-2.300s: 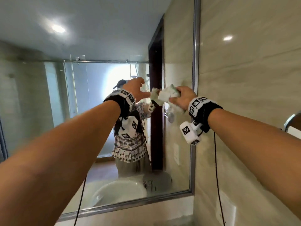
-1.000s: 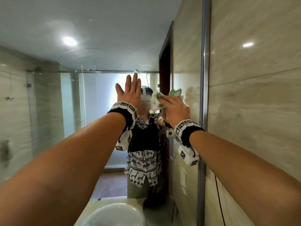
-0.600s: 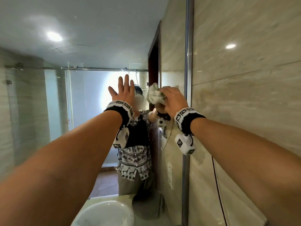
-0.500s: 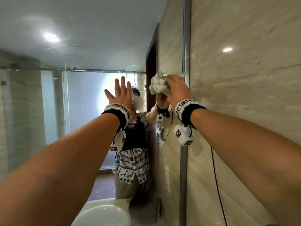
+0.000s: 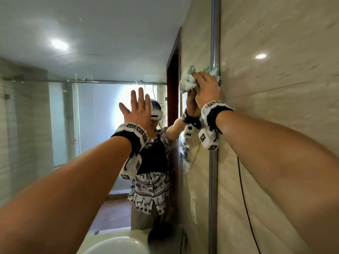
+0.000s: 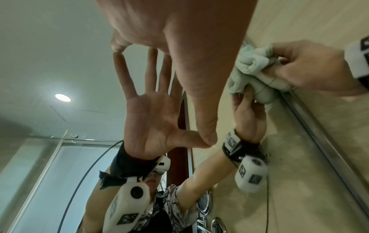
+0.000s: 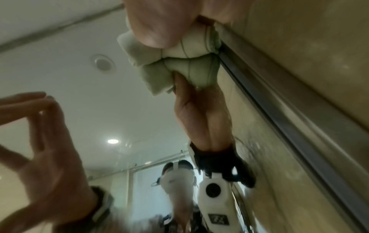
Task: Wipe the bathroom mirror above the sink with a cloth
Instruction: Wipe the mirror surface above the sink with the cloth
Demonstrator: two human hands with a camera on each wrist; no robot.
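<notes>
The right hand (image 5: 207, 88) hides most of the bunched cloth (image 5: 187, 82) it clutches against the mirror (image 5: 110, 61), at its right-edge frame (image 5: 213, 162). The right wrist view is blurred. The left hand (image 5: 140, 110) presses flat, fingers spread. The cloth has climbed higher up the frame than half a second ago.

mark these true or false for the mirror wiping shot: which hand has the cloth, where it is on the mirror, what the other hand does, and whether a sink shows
1. The right hand grips the cloth. True.
2. The cloth is at the mirror's left edge. False: it is at the right edge, against the metal frame.
3. The left hand is open, fingers spread, touching the mirror. True.
4. The left hand holds a spray bottle. False: it holds nothing.
5. A sink shows at the bottom of the head view. True.
</notes>
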